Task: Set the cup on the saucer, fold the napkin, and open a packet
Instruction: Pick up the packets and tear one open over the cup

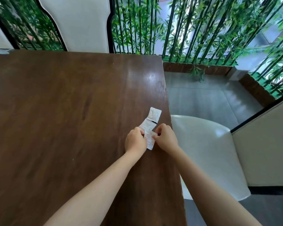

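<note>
My left hand (135,141) and my right hand (166,138) meet over a white strip of packets (147,126) that lies on the dark wooden counter (64,103), close to its right edge. The strip runs away from me and slightly to the right, in three joined sections with faint print on them that is too small to read. The farthest packet (154,114) lies flat on the wood, turned a little off the line of the rest and attached at one corner. The nearest packet (149,139) is the one I hold: my left fingers are curled in and pinch its left side, and my right thumb and fingers are curled and pinch its right side, so both hands are grasping the same section with only a narrow band of it showing between them. Its near end sticks out below my knuckles, just above the counter. Both forearms are bare and reach in from the bottom of the view. To the right of the counter, beside my right arm, stands a glossy white chair (207,152) on a grey floor (203,95). A second white chair back (78,23) rises at the far side, with green bamboo stems (194,30) behind it and along the right.
</note>
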A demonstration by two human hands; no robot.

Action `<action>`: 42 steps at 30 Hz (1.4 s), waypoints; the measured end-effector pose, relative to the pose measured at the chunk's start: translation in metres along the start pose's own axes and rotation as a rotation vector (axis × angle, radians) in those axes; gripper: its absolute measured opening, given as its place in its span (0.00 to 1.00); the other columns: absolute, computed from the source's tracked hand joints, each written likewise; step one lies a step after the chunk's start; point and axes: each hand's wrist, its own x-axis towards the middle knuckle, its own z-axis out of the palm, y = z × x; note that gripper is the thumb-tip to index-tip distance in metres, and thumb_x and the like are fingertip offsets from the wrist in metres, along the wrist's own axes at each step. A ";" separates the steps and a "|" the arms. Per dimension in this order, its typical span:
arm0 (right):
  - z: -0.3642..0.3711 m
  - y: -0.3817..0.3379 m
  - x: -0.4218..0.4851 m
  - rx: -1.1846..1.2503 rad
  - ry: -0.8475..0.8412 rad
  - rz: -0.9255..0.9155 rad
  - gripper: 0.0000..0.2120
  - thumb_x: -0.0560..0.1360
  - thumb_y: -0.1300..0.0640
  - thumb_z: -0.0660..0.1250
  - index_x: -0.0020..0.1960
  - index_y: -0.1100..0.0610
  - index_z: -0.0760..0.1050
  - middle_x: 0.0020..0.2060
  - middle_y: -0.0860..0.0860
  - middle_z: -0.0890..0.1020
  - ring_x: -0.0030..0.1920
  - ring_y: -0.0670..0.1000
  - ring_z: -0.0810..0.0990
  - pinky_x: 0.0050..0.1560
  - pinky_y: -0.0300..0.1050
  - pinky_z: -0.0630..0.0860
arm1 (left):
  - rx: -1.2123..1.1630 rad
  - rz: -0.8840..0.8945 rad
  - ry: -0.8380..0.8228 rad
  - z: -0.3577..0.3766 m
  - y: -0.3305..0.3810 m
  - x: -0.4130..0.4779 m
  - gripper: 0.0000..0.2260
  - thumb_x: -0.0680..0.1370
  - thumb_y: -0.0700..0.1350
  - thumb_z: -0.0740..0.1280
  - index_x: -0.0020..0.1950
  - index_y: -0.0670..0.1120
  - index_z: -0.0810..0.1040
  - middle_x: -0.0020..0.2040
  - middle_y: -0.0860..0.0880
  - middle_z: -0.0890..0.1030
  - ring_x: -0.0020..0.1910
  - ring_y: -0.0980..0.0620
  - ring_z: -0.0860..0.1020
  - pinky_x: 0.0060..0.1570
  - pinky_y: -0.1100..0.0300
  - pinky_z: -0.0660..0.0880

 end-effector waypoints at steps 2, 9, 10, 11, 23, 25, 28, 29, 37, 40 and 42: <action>-0.002 0.000 0.003 0.063 0.010 -0.019 0.04 0.73 0.59 0.66 0.45 0.57 0.71 0.42 0.49 0.77 0.43 0.50 0.75 0.42 0.43 0.70 | -0.007 0.046 0.017 -0.004 0.001 0.003 0.06 0.76 0.39 0.65 0.52 0.44 0.75 0.53 0.45 0.78 0.51 0.47 0.76 0.49 0.55 0.75; -0.005 -0.015 0.025 0.058 0.095 -0.017 0.08 0.75 0.59 0.65 0.52 0.59 0.77 0.52 0.55 0.81 0.53 0.54 0.78 0.52 0.48 0.74 | -0.026 0.100 0.003 -0.019 0.010 0.035 0.06 0.74 0.37 0.64 0.49 0.44 0.76 0.52 0.44 0.78 0.51 0.46 0.76 0.48 0.55 0.72; -0.004 -0.017 0.027 0.034 0.092 -0.006 0.08 0.75 0.59 0.64 0.53 0.59 0.77 0.53 0.55 0.81 0.54 0.54 0.78 0.52 0.48 0.74 | -0.015 0.087 -0.020 -0.018 0.011 0.039 0.06 0.74 0.37 0.64 0.49 0.44 0.76 0.53 0.44 0.78 0.51 0.45 0.76 0.49 0.54 0.73; -0.003 -0.017 0.028 0.015 0.095 0.003 0.08 0.75 0.60 0.64 0.53 0.59 0.77 0.53 0.56 0.80 0.54 0.55 0.78 0.52 0.49 0.74 | -0.003 0.076 -0.041 -0.016 0.011 0.042 0.05 0.75 0.38 0.65 0.50 0.44 0.76 0.54 0.43 0.77 0.52 0.45 0.76 0.51 0.53 0.73; 0.002 -0.016 0.030 -0.041 0.065 0.002 0.08 0.75 0.60 0.64 0.53 0.60 0.75 0.54 0.57 0.77 0.53 0.56 0.77 0.53 0.50 0.74 | 0.020 -0.088 -0.192 -0.015 0.012 0.047 0.14 0.74 0.44 0.69 0.58 0.44 0.73 0.59 0.44 0.77 0.57 0.46 0.76 0.48 0.57 0.72; 0.002 -0.014 0.029 -0.044 0.036 -0.022 0.06 0.74 0.58 0.66 0.49 0.59 0.76 0.53 0.56 0.77 0.52 0.55 0.76 0.52 0.49 0.74 | 0.031 -0.102 -0.192 -0.016 0.010 0.044 0.13 0.75 0.43 0.68 0.58 0.44 0.74 0.59 0.45 0.76 0.56 0.47 0.76 0.46 0.58 0.72; 0.002 -0.009 0.029 -0.022 0.015 -0.068 0.03 0.73 0.58 0.67 0.46 0.56 0.76 0.50 0.54 0.77 0.50 0.52 0.77 0.48 0.45 0.73 | 0.019 -0.083 -0.158 -0.016 0.006 0.038 0.10 0.74 0.42 0.68 0.55 0.45 0.74 0.59 0.45 0.75 0.56 0.47 0.75 0.46 0.57 0.73; 0.001 -0.007 0.029 -0.011 0.008 -0.087 0.05 0.73 0.58 0.67 0.48 0.55 0.76 0.50 0.53 0.77 0.49 0.51 0.77 0.47 0.43 0.72 | 0.012 -0.070 -0.151 -0.016 0.005 0.036 0.09 0.75 0.41 0.68 0.53 0.46 0.74 0.58 0.45 0.75 0.55 0.47 0.76 0.45 0.57 0.73; -0.030 -0.002 0.046 0.070 -0.102 -0.176 0.08 0.75 0.55 0.66 0.47 0.58 0.80 0.36 0.45 0.78 0.35 0.40 0.74 0.34 0.33 0.68 | -0.334 0.061 -0.058 -0.013 0.020 0.034 0.06 0.75 0.41 0.68 0.49 0.48 0.72 0.50 0.49 0.78 0.48 0.52 0.78 0.36 0.65 0.73; -0.045 -0.019 0.071 0.010 -0.010 -0.224 0.07 0.74 0.58 0.67 0.47 0.60 0.81 0.38 0.48 0.78 0.36 0.45 0.74 0.34 0.36 0.67 | -0.414 0.070 0.024 -0.013 0.036 0.052 0.07 0.74 0.40 0.68 0.49 0.47 0.73 0.49 0.48 0.78 0.45 0.53 0.76 0.36 0.66 0.71; -0.051 -0.031 0.089 -0.046 -0.012 -0.222 0.07 0.74 0.59 0.67 0.48 0.60 0.81 0.41 0.51 0.80 0.41 0.47 0.75 0.38 0.37 0.68 | -0.437 0.031 0.063 -0.009 0.046 0.066 0.08 0.74 0.39 0.68 0.51 0.44 0.73 0.52 0.46 0.78 0.47 0.50 0.77 0.41 0.61 0.73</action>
